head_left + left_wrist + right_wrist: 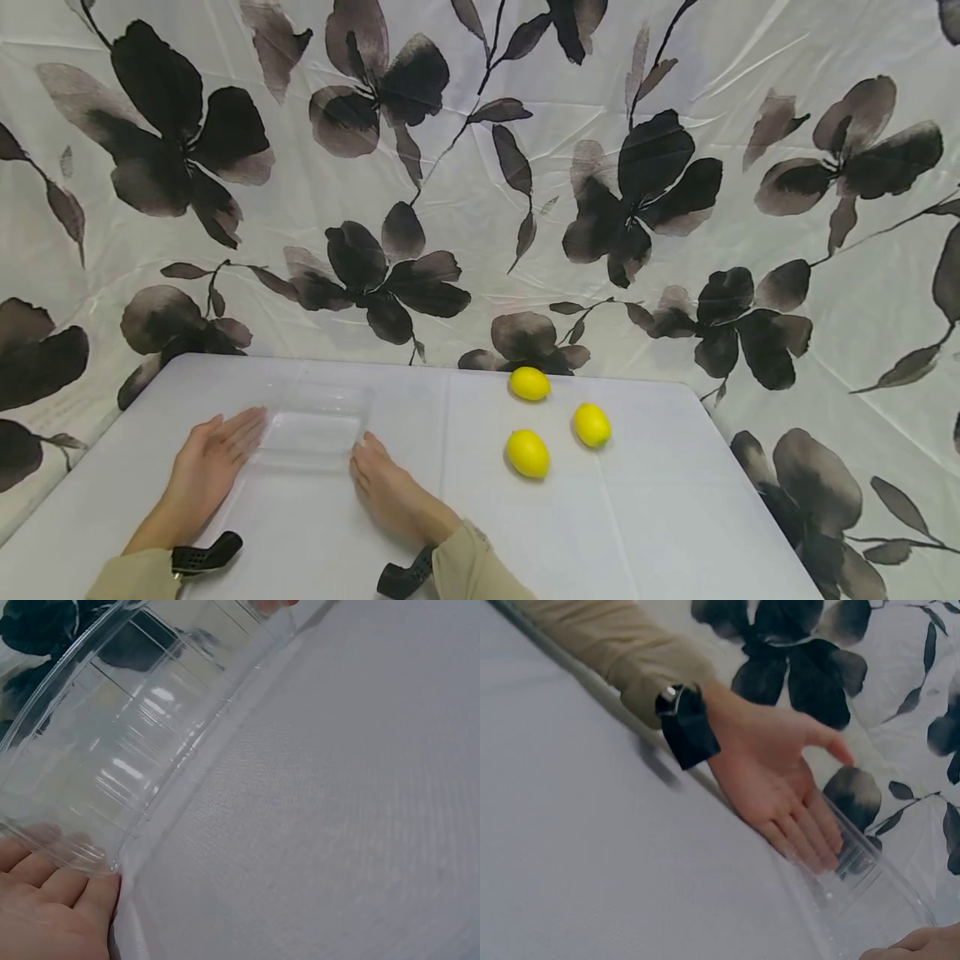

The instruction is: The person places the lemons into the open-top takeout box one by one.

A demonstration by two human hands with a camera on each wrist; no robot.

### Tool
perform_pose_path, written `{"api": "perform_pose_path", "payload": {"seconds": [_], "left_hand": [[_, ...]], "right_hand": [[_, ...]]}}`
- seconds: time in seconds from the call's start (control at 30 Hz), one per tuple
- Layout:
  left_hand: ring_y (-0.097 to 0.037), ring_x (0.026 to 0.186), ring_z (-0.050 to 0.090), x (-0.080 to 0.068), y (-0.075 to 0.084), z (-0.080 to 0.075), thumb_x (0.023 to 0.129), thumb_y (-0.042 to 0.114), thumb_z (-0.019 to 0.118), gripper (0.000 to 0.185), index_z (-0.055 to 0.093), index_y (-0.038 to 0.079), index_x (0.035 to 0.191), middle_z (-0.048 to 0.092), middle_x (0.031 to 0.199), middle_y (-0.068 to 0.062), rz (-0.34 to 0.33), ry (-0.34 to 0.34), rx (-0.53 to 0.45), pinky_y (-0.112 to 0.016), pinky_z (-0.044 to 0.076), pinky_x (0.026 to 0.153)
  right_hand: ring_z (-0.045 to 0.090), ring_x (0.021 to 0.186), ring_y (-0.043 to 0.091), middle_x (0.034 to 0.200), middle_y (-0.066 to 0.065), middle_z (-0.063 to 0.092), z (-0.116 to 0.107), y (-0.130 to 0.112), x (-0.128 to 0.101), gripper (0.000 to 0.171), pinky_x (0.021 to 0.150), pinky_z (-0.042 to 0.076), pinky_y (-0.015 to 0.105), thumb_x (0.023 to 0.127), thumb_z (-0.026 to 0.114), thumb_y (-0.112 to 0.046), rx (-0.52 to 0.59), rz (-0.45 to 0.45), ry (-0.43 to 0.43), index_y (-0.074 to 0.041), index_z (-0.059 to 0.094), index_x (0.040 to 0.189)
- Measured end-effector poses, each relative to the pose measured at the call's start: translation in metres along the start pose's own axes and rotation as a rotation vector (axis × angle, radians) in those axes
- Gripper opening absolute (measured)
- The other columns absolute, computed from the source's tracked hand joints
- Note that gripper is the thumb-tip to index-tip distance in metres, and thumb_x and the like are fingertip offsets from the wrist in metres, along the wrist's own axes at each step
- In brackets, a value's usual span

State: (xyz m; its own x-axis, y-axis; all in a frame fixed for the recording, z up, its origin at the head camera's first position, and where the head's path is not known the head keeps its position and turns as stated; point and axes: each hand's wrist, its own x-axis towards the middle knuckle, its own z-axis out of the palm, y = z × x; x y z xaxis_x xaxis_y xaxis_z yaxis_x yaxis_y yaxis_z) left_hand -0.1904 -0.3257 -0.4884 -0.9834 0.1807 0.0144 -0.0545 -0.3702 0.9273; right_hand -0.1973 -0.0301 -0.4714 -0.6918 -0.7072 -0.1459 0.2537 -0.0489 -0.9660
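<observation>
A clear plastic container [313, 433] sits on the white table [660, 517], between my two hands. My left hand [213, 454] lies flat with straight fingers against its left side; the left wrist view shows fingertips [71, 881] touching the container's rim [150, 735]. My right hand [382, 483] rests with straight fingers against the container's right side. In the right wrist view the left hand [780, 795] presses the clear container [862, 900]. Three yellow lemons [528, 453] [592, 424] [529, 383] lie to the right, untouched.
A white cloth with dark flower prints [480, 183] hangs behind and around the table. The table's right edge [757, 517] falls off near the lemons. Black wrist straps [206, 554] sit on both forearms.
</observation>
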Motion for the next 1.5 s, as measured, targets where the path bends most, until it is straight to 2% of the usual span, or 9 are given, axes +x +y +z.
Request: {"api": "perform_pose_path", "payload": {"seconds": [0.07,0.13,0.27,0.43,0.63,0.8,1.1,1.37,1.5], "left_hand": [[-0.029,0.149,-0.012,0.003,-0.001,0.005,0.108,0.048,0.018,0.075,-0.017,0.000,0.154,-0.017,0.162,-0.017,-0.016,0.040,0.149,-0.032,0.001,0.121],[-0.033,0.150,-0.009,0.006,-0.003,0.010,0.108,0.049,0.020,0.075,-0.014,0.001,0.155,-0.013,0.163,-0.020,-0.030,0.068,0.263,-0.035,0.002,0.122],[-0.034,0.150,-0.002,0.011,-0.007,0.017,0.108,0.049,0.025,0.076,-0.011,0.004,0.157,-0.005,0.164,-0.019,-0.047,0.120,0.348,-0.043,0.001,0.121],[-0.025,0.151,0.011,0.017,-0.010,0.022,0.108,0.047,0.031,0.072,0.001,0.006,0.159,0.004,0.165,-0.020,-0.047,0.145,0.356,-0.039,0.011,0.121],[-0.013,0.147,0.027,0.023,-0.014,0.028,0.108,0.044,0.032,0.062,0.022,0.002,0.152,0.017,0.162,-0.020,-0.016,0.096,0.408,-0.030,0.025,0.118],[-0.023,0.149,0.023,0.029,-0.014,0.037,0.109,0.041,0.030,0.061,0.024,-0.004,0.151,0.019,0.160,-0.021,-0.013,0.046,0.413,-0.029,0.027,0.116],[-0.005,0.133,0.045,0.046,-0.021,0.055,0.110,0.033,0.033,0.056,0.032,-0.008,0.147,0.032,0.154,-0.023,0.008,0.017,0.413,-0.021,0.036,0.110],[-0.019,0.131,0.051,0.067,-0.031,0.069,0.110,0.022,0.035,0.045,0.037,-0.013,0.138,0.045,0.145,-0.027,0.114,-0.038,0.389,-0.025,0.039,0.109],[-0.028,0.133,0.049,0.077,-0.035,0.076,0.110,0.020,0.036,0.039,0.037,-0.012,0.133,0.046,0.144,-0.030,0.117,-0.045,0.398,-0.027,0.040,0.109]], "right_hand": [[0.002,0.152,0.031,0.165,0.016,0.002,-0.001,-0.001,-0.005,0.064,0.122,0.002,0.041,0.109,0.016,-0.041,0.036,-0.011,-0.014,-0.006,0.000,0.159],[-0.002,0.151,0.035,0.164,0.020,-0.003,-0.003,-0.002,-0.010,0.066,0.122,-0.001,0.044,0.108,0.016,-0.042,0.146,-0.027,-0.033,-0.005,-0.006,0.158],[-0.006,0.150,0.037,0.163,0.021,-0.009,-0.005,-0.004,-0.019,0.075,0.122,-0.002,0.045,0.106,0.017,-0.051,0.135,-0.034,-0.075,-0.005,-0.014,0.157],[-0.008,0.149,0.040,0.162,0.024,-0.011,-0.007,-0.005,-0.028,0.089,0.121,-0.004,0.048,0.102,0.022,-0.063,0.187,-0.017,-0.079,-0.004,-0.016,0.156],[-0.010,0.148,0.042,0.160,0.029,-0.016,-0.011,-0.004,-0.040,0.093,0.122,-0.001,0.046,0.102,0.031,-0.058,0.337,-0.044,-0.089,0.000,-0.022,0.152],[-0.011,0.149,0.040,0.159,0.029,-0.018,-0.015,-0.002,-0.050,0.100,0.122,-0.001,0.044,0.100,0.037,-0.059,0.476,-0.055,-0.094,0.001,-0.024,0.151],[-0.009,0.149,0.041,0.158,0.031,-0.018,-0.020,-0.002,-0.074,0.096,0.122,-0.003,0.046,0.102,0.033,-0.059,0.574,-0.055,-0.089,0.000,-0.026,0.150],[-0.010,0.148,0.043,0.158,0.032,-0.017,-0.021,-0.001,-0.089,0.095,0.121,-0.005,0.048,0.103,0.031,-0.057,0.595,-0.081,-0.056,0.001,-0.029,0.149],[-0.014,0.147,0.042,0.157,0.031,-0.021,-0.020,-0.003,-0.097,0.096,0.121,-0.008,0.047,0.102,0.032,-0.057,0.622,-0.070,-0.062,0.000,-0.031,0.148]]}}
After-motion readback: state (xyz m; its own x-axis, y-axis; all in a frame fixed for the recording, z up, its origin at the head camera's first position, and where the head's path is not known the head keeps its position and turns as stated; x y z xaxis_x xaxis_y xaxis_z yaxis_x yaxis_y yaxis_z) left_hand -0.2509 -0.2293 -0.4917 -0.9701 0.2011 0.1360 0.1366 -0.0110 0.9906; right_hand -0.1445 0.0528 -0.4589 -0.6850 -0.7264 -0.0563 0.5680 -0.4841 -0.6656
